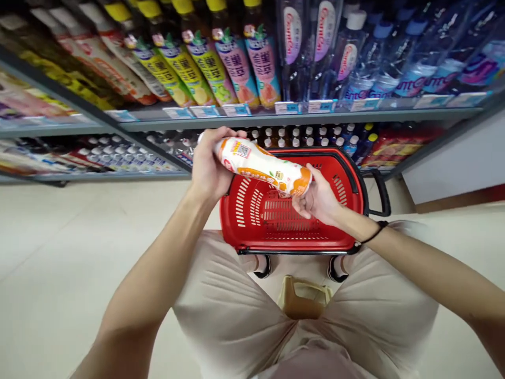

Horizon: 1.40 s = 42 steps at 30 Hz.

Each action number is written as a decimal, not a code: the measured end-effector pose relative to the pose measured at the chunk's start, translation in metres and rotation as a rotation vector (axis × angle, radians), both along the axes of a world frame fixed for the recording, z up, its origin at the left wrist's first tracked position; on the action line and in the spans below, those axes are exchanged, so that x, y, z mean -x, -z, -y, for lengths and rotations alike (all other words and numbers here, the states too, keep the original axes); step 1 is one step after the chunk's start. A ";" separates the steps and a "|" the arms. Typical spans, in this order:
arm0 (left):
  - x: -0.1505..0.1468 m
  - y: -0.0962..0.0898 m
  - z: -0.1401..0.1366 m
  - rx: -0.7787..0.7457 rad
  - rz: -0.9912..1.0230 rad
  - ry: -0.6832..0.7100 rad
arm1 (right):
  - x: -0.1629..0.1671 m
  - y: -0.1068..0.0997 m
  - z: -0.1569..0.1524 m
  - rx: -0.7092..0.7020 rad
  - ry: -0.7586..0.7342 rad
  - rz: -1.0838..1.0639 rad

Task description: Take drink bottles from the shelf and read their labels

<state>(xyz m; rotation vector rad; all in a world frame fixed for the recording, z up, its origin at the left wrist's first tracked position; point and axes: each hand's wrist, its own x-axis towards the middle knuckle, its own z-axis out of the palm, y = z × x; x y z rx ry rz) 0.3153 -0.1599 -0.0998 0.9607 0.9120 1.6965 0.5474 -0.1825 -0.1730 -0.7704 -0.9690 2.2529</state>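
A white and orange drink bottle lies tilted across both my hands, above the red shopping basket. My left hand is wrapped round its cap end, at the upper left. The bottle's orange base rests against the fingers of my right hand, which support it from the lower right. A square printed code and an orange label face up towards me. Part of the cap is hidden by my left hand.
Ahead, a shelf carries rows of drink bottles with price tags along its edge. Smaller bottles stand on the level below. The basket's black handle sticks out to the right. A tan stool is between my legs.
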 end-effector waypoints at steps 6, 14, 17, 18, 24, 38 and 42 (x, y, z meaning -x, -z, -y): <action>-0.006 0.000 0.000 -0.029 -0.148 -0.042 | -0.005 0.004 -0.004 0.045 0.024 -0.047; -0.004 -0.005 -0.006 -0.293 -0.483 -0.365 | 0.000 -0.008 0.000 0.033 0.050 0.044; 0.000 -0.003 -0.009 -0.226 -0.523 -0.411 | 0.003 -0.006 0.000 -0.089 0.158 0.079; 0.001 -0.003 -0.010 -0.197 -0.530 -0.416 | 0.003 -0.005 0.000 -0.126 0.166 0.085; 0.015 0.007 -0.017 -0.083 -0.575 -0.383 | 0.002 -0.003 0.002 -0.140 0.193 0.106; 0.012 -0.001 0.005 -0.129 -0.894 -0.309 | -0.011 -0.007 -0.006 -0.025 0.009 0.156; 0.017 -0.002 0.005 -0.106 -0.917 -0.347 | -0.007 -0.006 -0.006 -0.098 0.103 0.259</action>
